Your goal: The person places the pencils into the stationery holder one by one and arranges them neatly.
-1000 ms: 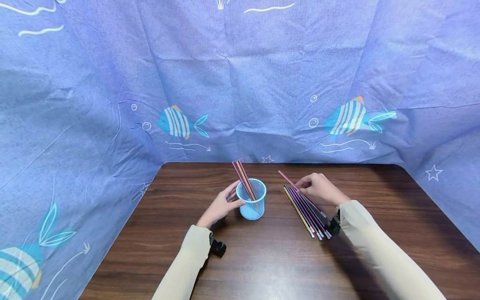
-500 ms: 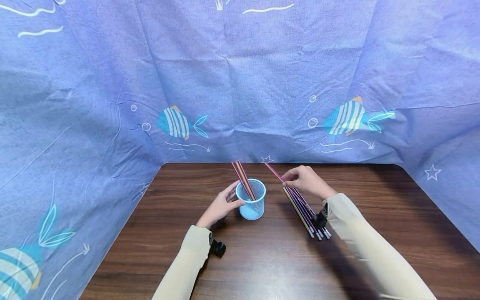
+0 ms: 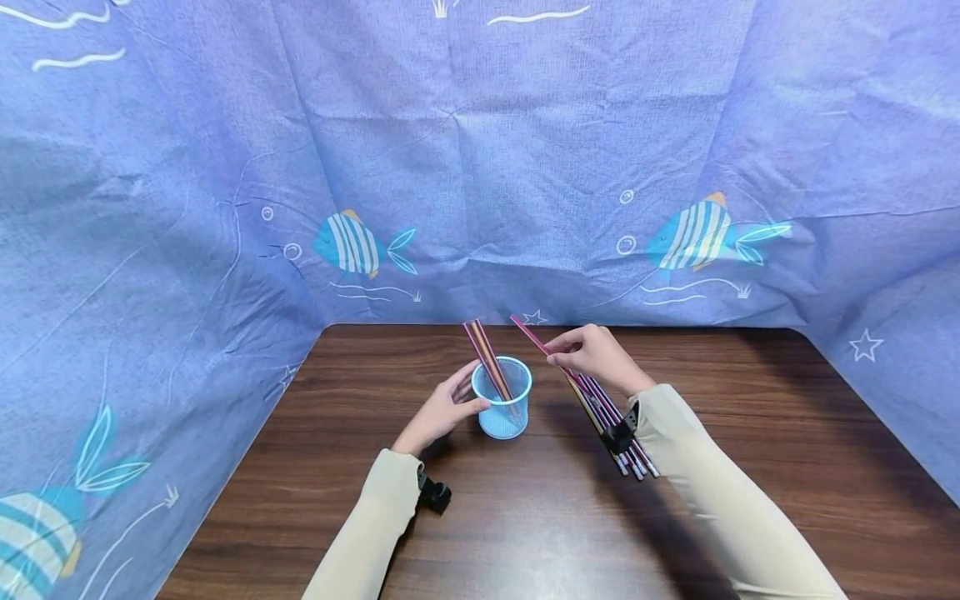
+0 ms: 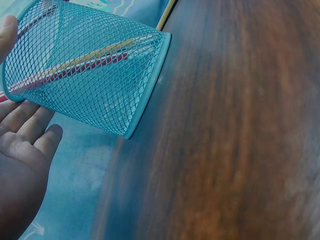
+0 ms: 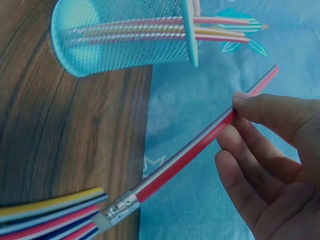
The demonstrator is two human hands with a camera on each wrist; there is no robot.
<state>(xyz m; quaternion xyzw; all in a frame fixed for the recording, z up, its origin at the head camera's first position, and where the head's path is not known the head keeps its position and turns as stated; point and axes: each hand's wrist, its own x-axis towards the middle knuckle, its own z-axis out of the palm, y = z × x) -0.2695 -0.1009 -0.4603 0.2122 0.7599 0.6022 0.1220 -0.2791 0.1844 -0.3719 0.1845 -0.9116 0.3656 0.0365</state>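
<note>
A light-blue mesh pencil cup (image 3: 503, 421) stands upright on the table with a few striped pencils (image 3: 491, 362) leaning to the left inside it. My left hand (image 3: 444, 414) holds the cup near its rim, the thumb on the near side and the fingers on the other, as the left wrist view also shows. My right hand (image 5: 270, 160) pinches a red-and-white striped pencil (image 5: 185, 152) between thumb and fingertips; its silver ferrule and eraser point down. In the head view, this right hand (image 3: 600, 357) is right of the cup, above a bundle of pencils (image 3: 611, 425).
The bundle lies slanted on the dark wooden table (image 3: 540, 517), erasers toward me, partly covered by my right wrist and its camera (image 3: 619, 435). A blue fish-print cloth (image 3: 525, 167) hangs behind the table's far edge.
My right hand has moved left and farther from me with the red pencil, lifting it off the bundle toward the cup. The left hand and the cup have stayed in place.
</note>
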